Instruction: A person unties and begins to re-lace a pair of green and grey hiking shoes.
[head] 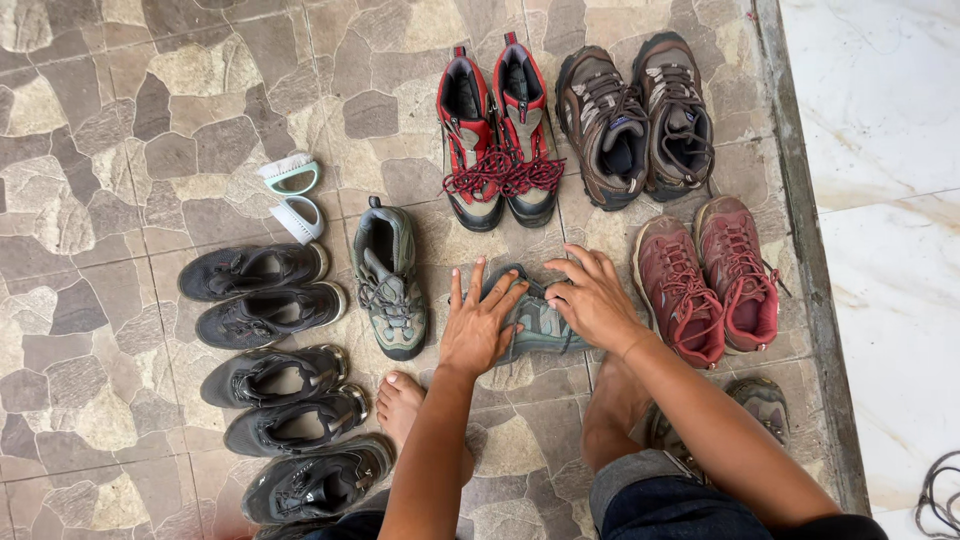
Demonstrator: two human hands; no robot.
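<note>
Left hand [478,325]: laid flat on the near end of the grey-green hiking shoe [535,318], fingers [480,285] spread and straight, gripping nothing.
Right hand [595,298]: resting on the same shoe's right side, fingers [562,290] curled inward at the lacing; cannot tell whether pinching a lace.
Grey-green hiking shoe: on the stone-patterned floor [120,180], centre of view, largely covered by both hands.
Matching shoe [389,280]: just left of it, standing apart.
Red-and-black boots [498,135]: beyond the hands, laces loose.
Brown boots [637,120]: right of those.
Maroon shoes [708,278]: just beside the right hand.
Black shoes [270,365]: stacked in a column at left.
Brushes [292,195]: pale, above the black shoes.
Bare foot [402,400]: below the left hand.
</note>
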